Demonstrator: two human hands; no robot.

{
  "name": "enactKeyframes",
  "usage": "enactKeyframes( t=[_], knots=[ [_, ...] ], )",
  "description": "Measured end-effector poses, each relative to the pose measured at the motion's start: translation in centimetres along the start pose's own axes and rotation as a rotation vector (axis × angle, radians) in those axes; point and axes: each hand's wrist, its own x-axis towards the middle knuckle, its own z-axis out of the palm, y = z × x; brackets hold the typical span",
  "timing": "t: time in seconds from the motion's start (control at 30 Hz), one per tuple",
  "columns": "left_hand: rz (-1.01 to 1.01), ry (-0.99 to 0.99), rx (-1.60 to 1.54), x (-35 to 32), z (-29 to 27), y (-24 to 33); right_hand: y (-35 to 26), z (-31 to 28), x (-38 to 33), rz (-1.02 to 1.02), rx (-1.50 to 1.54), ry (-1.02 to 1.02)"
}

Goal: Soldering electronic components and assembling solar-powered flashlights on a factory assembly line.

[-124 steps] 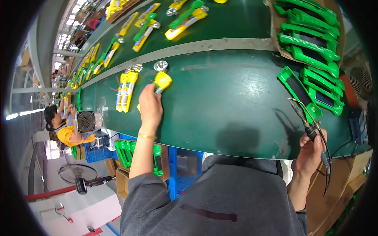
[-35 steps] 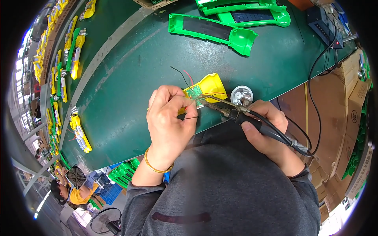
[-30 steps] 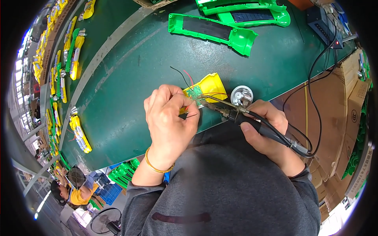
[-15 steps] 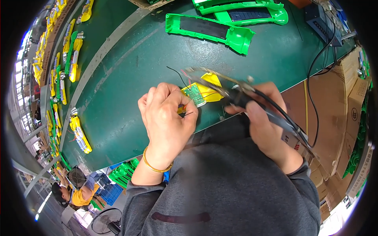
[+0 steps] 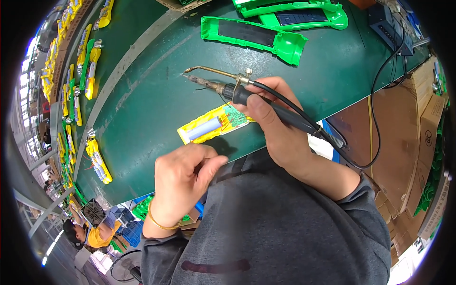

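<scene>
My right hand [image 5: 273, 118] grips a soldering iron [image 5: 242, 97] with a solder-feed tube fixed along it; its tip points to the left, above the table. Under the iron lies a yellow flashlight housing [image 5: 187, 133], holding a blue cylindrical battery [image 5: 204, 129] and a green circuit board [image 5: 235, 116]. My right hand covers the housing's right end. Closer to the table edge, my left hand [image 5: 183, 175] is closed, thumb toward the curled fingers, apart from the housing. Anything inside those fingers is hidden.
Green housings [image 5: 251, 38] with dark panels lie at the far side of the green table [image 5: 156, 99]. A yellow assembly [image 5: 97, 161] rests at left, beyond it rows of similar ones. A blue-grey box [image 5: 389, 31] with a black cable stands far right. Another person [image 5: 97, 235] is at lower left.
My left hand has let go of the housing and drawn back toward me. The soldering iron has swung up and left in my right hand, and the battery now shows.
</scene>
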Motion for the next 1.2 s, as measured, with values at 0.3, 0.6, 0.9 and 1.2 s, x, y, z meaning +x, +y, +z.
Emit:
enactKeyframes(
  t=[0.3, 0.6, 0.9, 1.2],
  knots=[
    [0.139, 0.055, -0.155, 3.8, 1.9, -1.0, -1.3, -1.1, -0.7, 0.043, 0.275, 0.059],
    [-0.044, 0.014, -0.19, 4.5, 2.8, -0.3, -4.6, -6.8, -2.2, -0.068, 0.063, 0.094],
    [-0.008, 0.025, -0.078, 5.1, 3.4, 0.0, -6.1, -8.7, -0.9, -0.182, -0.642, -0.046],
    [0.003, 0.078, -0.043, 5.2, 4.1, 0.3, -5.7, -9.0, -0.7, -0.151, -0.736, -0.181]
  ],
)
